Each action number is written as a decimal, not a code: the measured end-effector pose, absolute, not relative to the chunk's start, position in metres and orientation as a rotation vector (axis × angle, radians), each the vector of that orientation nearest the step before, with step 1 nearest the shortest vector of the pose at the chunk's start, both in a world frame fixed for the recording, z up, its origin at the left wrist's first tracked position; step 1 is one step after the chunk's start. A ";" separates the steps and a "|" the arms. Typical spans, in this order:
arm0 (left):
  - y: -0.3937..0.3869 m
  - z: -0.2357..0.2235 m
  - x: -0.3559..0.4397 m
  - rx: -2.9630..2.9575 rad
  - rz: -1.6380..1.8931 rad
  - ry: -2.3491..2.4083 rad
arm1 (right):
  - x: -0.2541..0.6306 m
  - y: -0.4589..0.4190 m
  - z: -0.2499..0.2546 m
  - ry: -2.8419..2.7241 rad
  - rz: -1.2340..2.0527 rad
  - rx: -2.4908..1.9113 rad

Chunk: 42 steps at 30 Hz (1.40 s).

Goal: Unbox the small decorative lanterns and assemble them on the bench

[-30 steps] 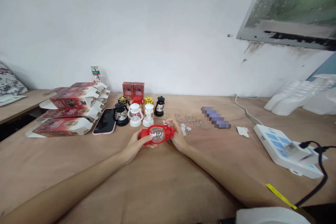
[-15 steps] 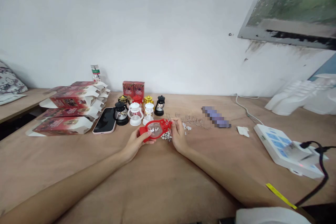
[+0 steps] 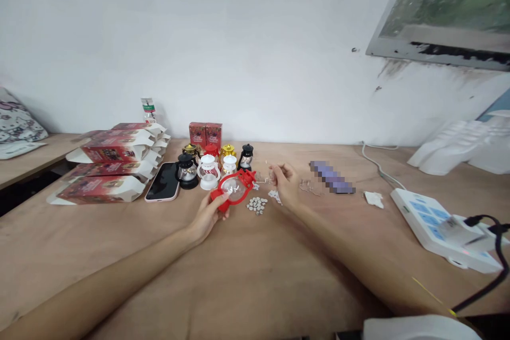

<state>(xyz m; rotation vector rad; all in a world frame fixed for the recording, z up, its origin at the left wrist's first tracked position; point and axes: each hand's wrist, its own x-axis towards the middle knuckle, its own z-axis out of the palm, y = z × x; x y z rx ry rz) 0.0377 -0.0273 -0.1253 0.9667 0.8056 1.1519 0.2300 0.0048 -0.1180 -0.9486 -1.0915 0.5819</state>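
My left hand [image 3: 209, 213] is closed around a small red toy lantern [image 3: 234, 189] with a clear globe, held tilted just above the wooden table [image 3: 247, 276]. To its right, my right hand [image 3: 286, 183] pinches a small clear hook-like piece from the row of clear pieces [image 3: 306, 186]. A little heap of small silver button cells [image 3: 257, 204] lies on the table between my hands. Behind the red lantern stand several more mini lanterns [image 3: 209, 170] in black, white, gold and red.
A phone [image 3: 163, 188] lies left of the lanterns, beside stacked red-and-white flat boxes [image 3: 115, 162]. Two small red boxes [image 3: 205, 134] stand near the wall. A white power strip [image 3: 434, 223] with a black cable sits right. White foam pieces [image 3: 458, 143] lie far right.
My right hand has left the red lantern and moved right and back to the clear pieces. The button cells now lie uncovered. My left hand has tilted the lantern up.
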 end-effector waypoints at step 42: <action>-0.050 -0.126 0.032 1.908 1.600 0.882 | 0.247 0.028 -0.108 -1.764 -0.096 -1.320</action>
